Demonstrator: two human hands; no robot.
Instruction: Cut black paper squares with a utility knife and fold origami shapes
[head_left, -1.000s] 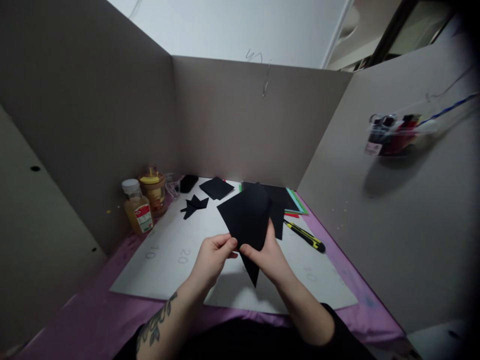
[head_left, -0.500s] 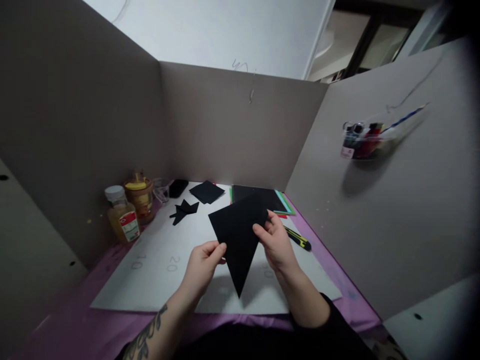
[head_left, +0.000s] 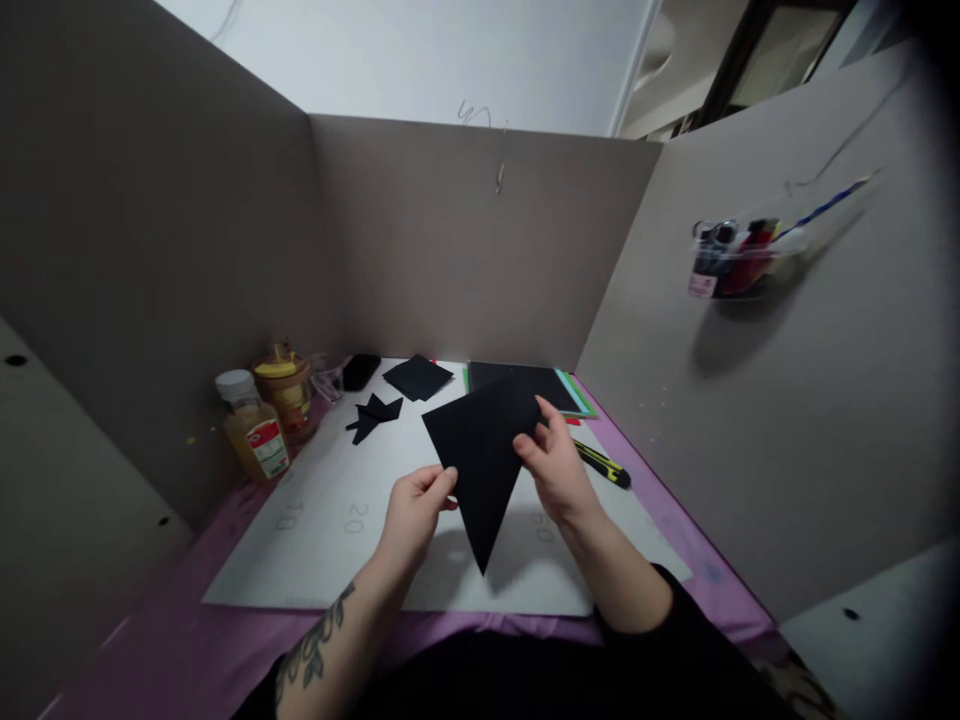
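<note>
A black sheet of paper (head_left: 480, 440), shaped like a kite with one point toward me, is held tilted above the white board (head_left: 300, 570). My left hand (head_left: 420, 505) pinches its left edge between thumb and fingers. At the right edge is my right hand (head_left: 559, 460), its thumb at the paper's side and its fingertips by the right corner; part of the grip is hidden. Beyond the paper lie a folded black paper figure (head_left: 373, 417) and a stack of black paper squares (head_left: 418, 378). A black-and-yellow utility knife (head_left: 604, 464) rests to the right.
At the left stand a bottle with a white cap (head_left: 255, 430), a brown cup (head_left: 285, 395) and a clear plastic cup (head_left: 327, 380). Coloured sheets (head_left: 577, 395) lie at the back right. A clear holder with pens (head_left: 739, 262) hangs on the right panel. Grey panels enclose three sides.
The view has shifted slightly. My right thumb has slid from the paper's face out toward its right edge. My left hand keeps its pinch.
</note>
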